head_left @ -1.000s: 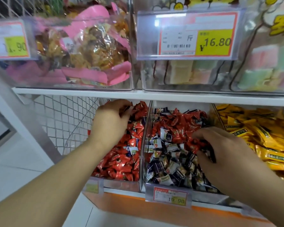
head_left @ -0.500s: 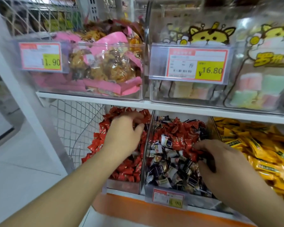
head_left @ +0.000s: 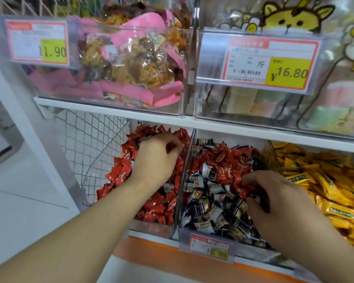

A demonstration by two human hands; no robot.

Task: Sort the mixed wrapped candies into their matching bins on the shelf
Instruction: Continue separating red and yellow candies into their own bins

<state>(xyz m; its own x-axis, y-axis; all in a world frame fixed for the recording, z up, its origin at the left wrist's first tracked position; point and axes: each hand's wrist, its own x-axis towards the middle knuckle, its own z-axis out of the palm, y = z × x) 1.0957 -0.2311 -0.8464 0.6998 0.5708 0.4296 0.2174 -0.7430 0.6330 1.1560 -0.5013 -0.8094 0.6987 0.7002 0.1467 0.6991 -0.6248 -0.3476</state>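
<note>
On the lower shelf three clear bins stand side by side. The left bin is filled with red wrapped candies. The middle bin holds a mix: more red-wrapped pieces heaped toward its back, and dark blue and white wrapped candies piled toward its front edge. The right bin, whose own walls are hard to make out, is full of yellow wrapped candies.

The left hand reaches over the back of the left bin, knuckles up, its fingers curled down above the red pile near the clear divider between the left and middle bins. Whether its grip encloses a candy I cannot tell, since the fingertips are turned away from the camera. The right hand lies low in the middle bin toward its right side, fingers bent into the mixed heap, with the thumb and forefinger pinching one red candy at the edge of the red cluster.

A price tag hangs on the front edge of the middle bin. On the upper shelf, a clear bin at the left holds pink snack packets and carries a tag reading 11.90; the bin at the right holds pastel marshmallow packs behind a tag reading 16.80. A white wire mesh panel closes the left end of the lower shelf
</note>
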